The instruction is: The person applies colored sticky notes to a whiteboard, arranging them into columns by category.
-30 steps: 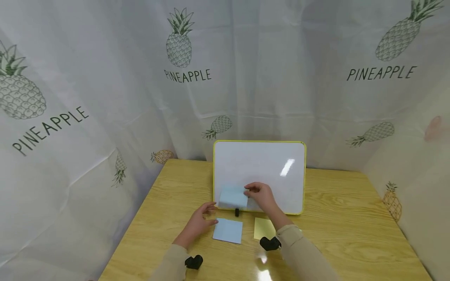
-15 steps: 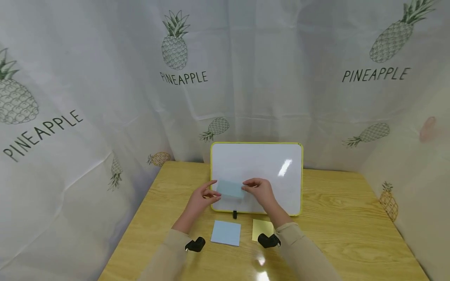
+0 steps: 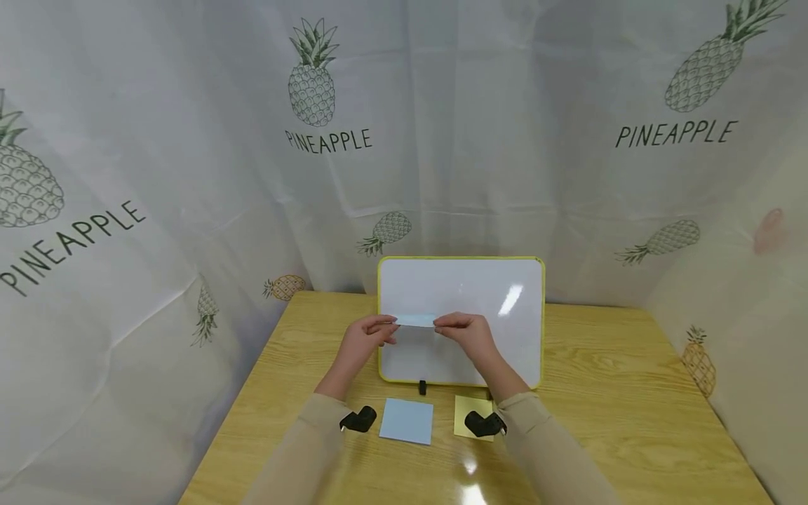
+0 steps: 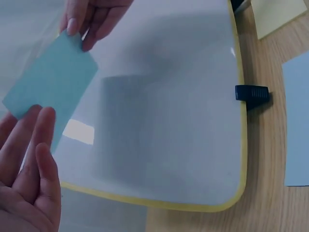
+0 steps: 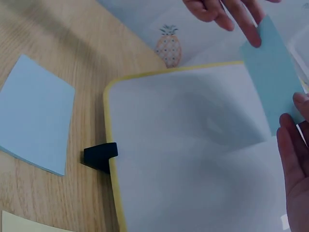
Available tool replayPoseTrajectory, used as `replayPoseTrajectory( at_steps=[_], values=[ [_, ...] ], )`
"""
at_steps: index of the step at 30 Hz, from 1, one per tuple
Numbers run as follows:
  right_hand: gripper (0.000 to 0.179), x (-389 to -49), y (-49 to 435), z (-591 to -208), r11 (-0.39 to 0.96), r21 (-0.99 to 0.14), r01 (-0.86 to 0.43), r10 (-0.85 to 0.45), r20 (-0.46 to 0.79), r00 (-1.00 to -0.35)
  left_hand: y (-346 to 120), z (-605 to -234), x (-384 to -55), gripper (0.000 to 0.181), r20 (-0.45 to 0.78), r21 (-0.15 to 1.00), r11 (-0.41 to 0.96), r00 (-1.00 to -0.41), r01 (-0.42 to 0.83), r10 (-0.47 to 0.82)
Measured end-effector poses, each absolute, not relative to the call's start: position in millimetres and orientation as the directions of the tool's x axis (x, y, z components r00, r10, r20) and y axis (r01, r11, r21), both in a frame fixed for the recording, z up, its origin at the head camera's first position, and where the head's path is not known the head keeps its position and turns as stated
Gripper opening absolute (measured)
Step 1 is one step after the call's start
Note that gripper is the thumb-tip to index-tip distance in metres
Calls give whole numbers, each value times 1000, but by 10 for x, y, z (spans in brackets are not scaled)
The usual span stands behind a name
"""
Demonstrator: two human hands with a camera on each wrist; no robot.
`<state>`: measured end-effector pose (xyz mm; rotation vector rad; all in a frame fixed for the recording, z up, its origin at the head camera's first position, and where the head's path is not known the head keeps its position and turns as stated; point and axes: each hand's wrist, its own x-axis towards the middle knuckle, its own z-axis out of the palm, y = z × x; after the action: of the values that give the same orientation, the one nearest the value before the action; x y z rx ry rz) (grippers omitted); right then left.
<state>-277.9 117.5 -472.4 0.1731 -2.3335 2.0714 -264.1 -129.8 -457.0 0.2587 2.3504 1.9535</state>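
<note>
Seen from the head camera, a person's left hand (image 3: 362, 339) and right hand (image 3: 473, 338) hold a light-blue paper sheet (image 3: 415, 320) between them, almost edge-on as a thin strip in front of a glossy, yellow-rimmed whiteboard (image 3: 435, 284). Each grip pinches one end. On the wood-grained tabletop (image 3: 606, 372) lie a squarish blue pad (image 3: 406, 422) and a piece of yellow paper (image 3: 465, 408), the latter partly hidden by a black fitting (image 3: 483, 424) at the right wrist. Behind hangs a creased, pale curtain (image 3: 473, 105) printed with pineapples.

From the left wrist, the sheet shows as a smooth, flat, straight-edged rectangle slanting before the board; the left fingertips lie over its lower end, the right thumb at its upper corner. A ribbed black clip (image 4: 256, 94) sits on the board's frame.

From the right wrist, thumb and fingers pinch the near end, a left fingertip touching the far one. The blue pad shows a thick, straight edge against the wood.
</note>
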Motion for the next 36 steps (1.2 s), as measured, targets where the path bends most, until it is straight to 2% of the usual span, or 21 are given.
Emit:
replayPoseTrajectory(
  at_steps=[5, 10, 17, 25, 36],
  values=[
    [18, -2822, 1162, -4697, 119, -985, -128, -81, 119, -990, -1229, -4539, -2739, 35, 69, 981, 170, -990, 90, 121],
    [18, -2903, 1144, -4669, 126, -984, -125, -62, 118, -991, -1191, -4517, -2855, 29, 43, 990, 131, -995, 54, 86],
    [18, -3060, 1102, -4589, 136, -985, -108, -33, 104, -994, -1188, -4446, -2991, 37, -10, 998, 56, -997, -6, 71],
    [23, -3192, 1028, -4519, 123, -989, -84, -4, 84, -996, -1201, -4398, -3137, 40, 1, 995, 97, -999, 5, 43],
    [24, -3311, 962, -4470, 100, -989, -105, 37, 109, -993, -1176, -4343, -3234, 39, 7, 996, 88, -1000, 7, 1]
  ],
)
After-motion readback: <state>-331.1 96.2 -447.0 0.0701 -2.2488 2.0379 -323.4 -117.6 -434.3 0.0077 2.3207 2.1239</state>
